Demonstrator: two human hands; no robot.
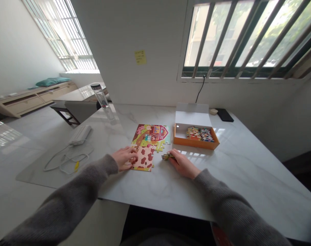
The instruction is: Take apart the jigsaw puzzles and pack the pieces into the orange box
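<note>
A partly assembled jigsaw puzzle (150,145) with a cartoon farm picture lies flat on the white marble table (222,177), showing a red barn at its far end and a cow-spot pattern at its near end. My left hand (124,158) rests on the puzzle's left edge, its fingers over the pieces. My right hand (181,164) lies just right of the puzzle, pinching a small puzzle piece (167,156) against the table. An orange box tray (196,143) with several stacked puzzle pieces (200,134) stands beyond that hand, its white lid (193,116) raised.
A tall glass bottle (101,97) stands at the far left of the table. Left of the puzzle lie a white device (80,135) and its looped cable (68,160). A black phone (225,115) lies at the far right corner, beside a small white object (213,111).
</note>
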